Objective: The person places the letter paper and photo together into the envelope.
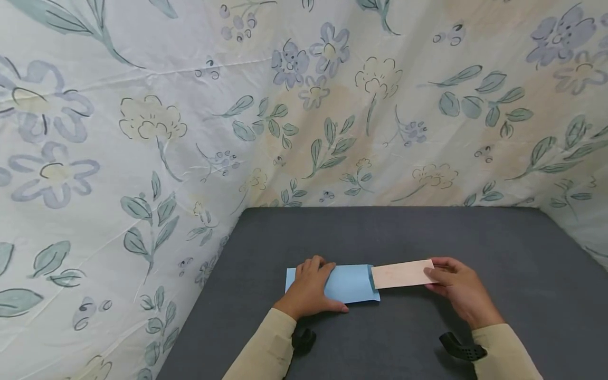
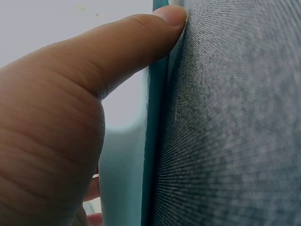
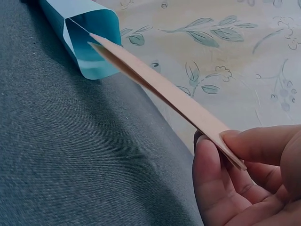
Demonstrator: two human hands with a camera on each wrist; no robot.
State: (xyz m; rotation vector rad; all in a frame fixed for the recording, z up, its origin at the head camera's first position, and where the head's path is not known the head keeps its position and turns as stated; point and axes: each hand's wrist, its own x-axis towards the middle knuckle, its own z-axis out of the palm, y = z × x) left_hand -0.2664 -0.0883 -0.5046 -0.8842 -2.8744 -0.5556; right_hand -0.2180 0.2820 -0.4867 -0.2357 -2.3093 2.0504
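A light blue paper envelope (image 1: 352,284) lies lengthwise on the dark table, its mouth facing right. My left hand (image 1: 310,289) spans it from above and grips it across its width, thumb along the near edge and fingertips at the far one. In the left wrist view the thumb (image 2: 136,40) crosses the envelope's edge, close to the cloth. My right hand (image 1: 459,289) pinches the right end of a folded pale pink paper (image 1: 402,274) between thumb and fingers. The paper's left end is at the envelope's mouth, which bulges wide in the right wrist view (image 3: 96,66).
A dark grey cloth-covered table (image 1: 380,232) extends around the hands. Floral fabric (image 1: 332,105) hangs behind it and along the left and right sides. A black wrist strap (image 1: 462,348) shows at the right sleeve, another (image 1: 304,340) at the left.
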